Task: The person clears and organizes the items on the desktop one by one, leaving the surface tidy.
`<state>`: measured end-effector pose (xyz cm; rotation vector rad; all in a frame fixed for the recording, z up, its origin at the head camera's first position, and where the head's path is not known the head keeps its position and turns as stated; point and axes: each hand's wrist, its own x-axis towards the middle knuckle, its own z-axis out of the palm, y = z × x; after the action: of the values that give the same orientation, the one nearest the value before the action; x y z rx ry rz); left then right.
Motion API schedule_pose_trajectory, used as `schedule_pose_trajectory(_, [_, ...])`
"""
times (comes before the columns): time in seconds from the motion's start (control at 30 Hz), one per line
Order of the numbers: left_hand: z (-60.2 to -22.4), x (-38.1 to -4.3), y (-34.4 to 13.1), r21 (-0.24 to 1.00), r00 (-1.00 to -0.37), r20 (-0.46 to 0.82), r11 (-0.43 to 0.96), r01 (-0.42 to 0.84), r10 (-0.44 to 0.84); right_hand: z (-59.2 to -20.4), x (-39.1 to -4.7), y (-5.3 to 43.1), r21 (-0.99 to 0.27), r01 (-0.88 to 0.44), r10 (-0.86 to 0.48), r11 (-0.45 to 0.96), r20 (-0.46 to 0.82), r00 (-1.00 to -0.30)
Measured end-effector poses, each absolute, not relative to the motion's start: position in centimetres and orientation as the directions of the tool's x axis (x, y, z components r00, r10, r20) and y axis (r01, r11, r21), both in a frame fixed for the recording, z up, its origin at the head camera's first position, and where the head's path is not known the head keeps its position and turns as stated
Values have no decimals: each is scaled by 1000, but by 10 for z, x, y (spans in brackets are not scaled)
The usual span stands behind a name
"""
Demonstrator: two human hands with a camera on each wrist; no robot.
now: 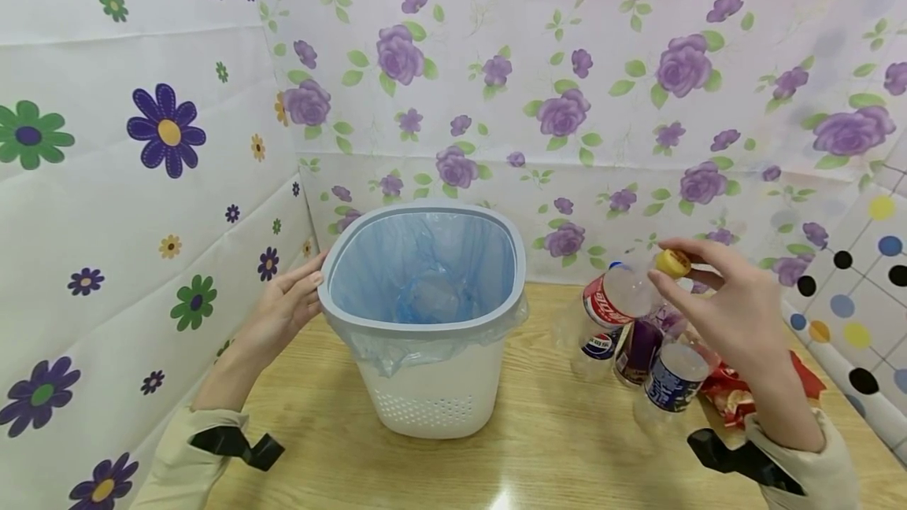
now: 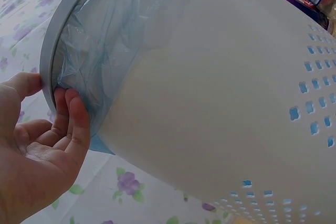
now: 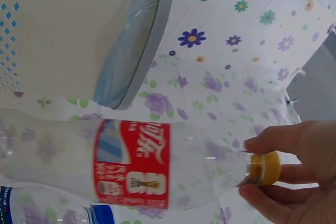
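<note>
A white trash bin with a grey rim and a blue plastic liner stands on the table. My left hand grips the bin's rim on its left side, thumb outside and fingertips under the rim against the liner in the left wrist view. With my right hand I pinch the yellow cap of a clear plastic bottle with a red label. That bottle tilts to the right of the bin, over the other bottles, and looks see-through and without drink in it.
Right of the bin stand a bottle with a Pepsi label, a dark purple can and a bottle with a blue label. A red snack packet lies behind my right wrist. Flowered cloth walls close off the left and back.
</note>
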<state>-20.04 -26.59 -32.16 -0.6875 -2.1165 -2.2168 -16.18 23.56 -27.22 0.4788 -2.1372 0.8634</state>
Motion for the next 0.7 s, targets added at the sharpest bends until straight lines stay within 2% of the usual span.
schedule_pose_trajectory(0.1, [-321, -200, -265, 951, -903, 308, -97, 293, 299, -270, -161, 234, -406, -608, -14, 682, 824, -566])
schedule_pose_trajectory(0.23, [-320, -200, -265, 953, -905, 303, -101, 286, 298, -267, -159, 233, -405, -653, 16, 640, 857, -515])
schedule_pose_trajectory(0.7, [-320, -199, -265, 956, -911, 293, -96, 277, 289, -262, -155, 230, -423, -736, 166, 529, 902, -399])
